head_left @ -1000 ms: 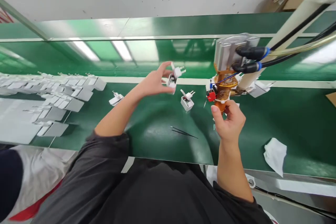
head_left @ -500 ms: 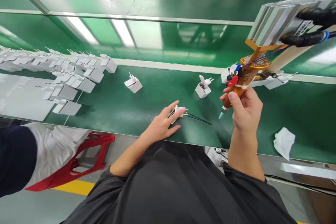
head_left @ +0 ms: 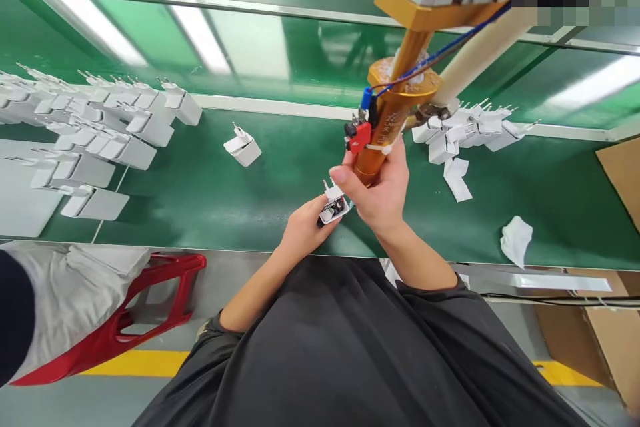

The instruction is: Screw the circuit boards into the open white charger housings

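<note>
A small white plug charger [head_left: 333,212] stands at the table's front with its top uncovered, dark parts showing inside and its pronged cap tipped back. My left hand [head_left: 303,230] is closed around its left side and front. My right hand [head_left: 383,190] grips an orange-gold glue dispensing gun [head_left: 385,127] that carries a red switch. The gun's pale nozzle tip [head_left: 351,204] is at the right edge of the charger; whether it touches is hard to tell. Another charger [head_left: 243,148] with a raised pronged cap sits apart to the left.
Many white chargers [head_left: 95,107] crowd the green table [head_left: 200,193] at left; several more [head_left: 465,130] stand at back right. Crumpled white tissue [head_left: 517,240] and a white scrap [head_left: 457,180] lie right. A seated person's pale clothing [head_left: 80,293] and a red stool [head_left: 170,300] are at left.
My right hand has brought the glue dispensing gun left, beside the charger. My left hand has gone from spread fingers over a white piece to holding the open charger. The view has shifted.
</note>
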`<state>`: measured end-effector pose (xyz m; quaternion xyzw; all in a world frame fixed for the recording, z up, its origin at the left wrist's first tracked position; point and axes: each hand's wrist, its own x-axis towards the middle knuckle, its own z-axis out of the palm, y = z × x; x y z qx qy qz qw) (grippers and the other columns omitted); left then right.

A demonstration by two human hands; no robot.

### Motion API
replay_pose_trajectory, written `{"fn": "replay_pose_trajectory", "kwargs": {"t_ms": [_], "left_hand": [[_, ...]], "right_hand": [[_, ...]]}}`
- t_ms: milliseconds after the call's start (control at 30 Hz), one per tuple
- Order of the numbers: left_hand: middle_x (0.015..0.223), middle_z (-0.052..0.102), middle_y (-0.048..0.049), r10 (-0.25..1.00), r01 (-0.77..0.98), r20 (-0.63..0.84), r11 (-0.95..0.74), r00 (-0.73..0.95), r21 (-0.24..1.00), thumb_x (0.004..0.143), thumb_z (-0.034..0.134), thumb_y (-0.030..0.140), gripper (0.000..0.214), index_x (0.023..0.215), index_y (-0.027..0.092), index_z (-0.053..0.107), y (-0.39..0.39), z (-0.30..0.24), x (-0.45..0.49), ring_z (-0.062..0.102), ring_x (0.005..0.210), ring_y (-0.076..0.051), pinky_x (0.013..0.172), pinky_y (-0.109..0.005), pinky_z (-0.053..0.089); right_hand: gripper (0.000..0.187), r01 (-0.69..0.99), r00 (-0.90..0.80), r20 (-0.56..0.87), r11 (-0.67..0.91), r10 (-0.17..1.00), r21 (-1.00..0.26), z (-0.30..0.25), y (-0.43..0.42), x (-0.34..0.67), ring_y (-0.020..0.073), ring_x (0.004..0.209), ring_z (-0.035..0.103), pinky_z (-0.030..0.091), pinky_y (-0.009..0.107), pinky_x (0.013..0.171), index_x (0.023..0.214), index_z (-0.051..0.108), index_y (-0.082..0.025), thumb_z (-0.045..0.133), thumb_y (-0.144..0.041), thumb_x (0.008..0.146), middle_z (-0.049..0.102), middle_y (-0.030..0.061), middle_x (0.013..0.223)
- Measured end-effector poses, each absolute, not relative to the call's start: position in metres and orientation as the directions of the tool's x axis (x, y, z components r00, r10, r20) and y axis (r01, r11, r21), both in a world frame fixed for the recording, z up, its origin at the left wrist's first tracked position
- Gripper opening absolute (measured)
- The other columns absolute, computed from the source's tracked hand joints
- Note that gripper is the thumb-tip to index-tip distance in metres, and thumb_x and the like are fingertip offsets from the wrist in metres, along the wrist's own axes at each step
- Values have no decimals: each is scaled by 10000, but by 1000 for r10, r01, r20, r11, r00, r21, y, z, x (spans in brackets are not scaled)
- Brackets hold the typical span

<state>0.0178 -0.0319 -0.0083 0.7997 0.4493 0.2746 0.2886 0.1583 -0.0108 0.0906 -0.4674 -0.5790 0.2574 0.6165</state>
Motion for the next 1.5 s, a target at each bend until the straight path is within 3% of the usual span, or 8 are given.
{"fn": "replay_pose_trajectory", "kwargs": {"t_ms": [300,633,767,1133,1500], "left_hand": [[881,682,-36,872,497,235,-445,429,745,799,660,342,315,1072,185,655,-25,19,3,623,731,-162,672,-264,481],[817,646,-24,862,562,148,-437,486,702,796,635,337,263,1006,181,667,-27,37,2,598,704,-156,651,-257,434],[816,651,-27,870,573,134,-421,475,703,792,624,330,257,995,177,664,-27,36,3,603,698,-158,646,-255,430],[828,667,-35,869,585,131,-425,476,691,788,608,338,230,944,176,651,-26,36,4,620,704,-172,640,-264,431],[826,671,-33,868,594,101,-414,487,690,793,624,335,238,968,177,653,-25,35,4,616,705,-169,649,-264,436]], "right_hand": [[553,277,193,498,440,845,-854,93,-9,140,147,718,599,549,328,606,1050,425,-266,628,-703,779,520,4,828],[322,118,194,545,532,816,-838,86,-10,142,90,603,561,527,266,535,1023,451,-247,650,-445,863,538,-27,792],[337,66,201,602,603,773,-795,83,-7,142,88,636,583,534,245,551,1026,492,-245,713,-385,813,560,-31,808],[323,23,172,628,635,759,-772,84,-6,141,89,627,571,533,248,549,1057,525,-252,713,-317,804,573,-31,806],[340,62,184,590,590,786,-805,79,-5,143,87,621,565,554,252,545,1032,495,-260,711,-395,806,557,-23,823]]}}
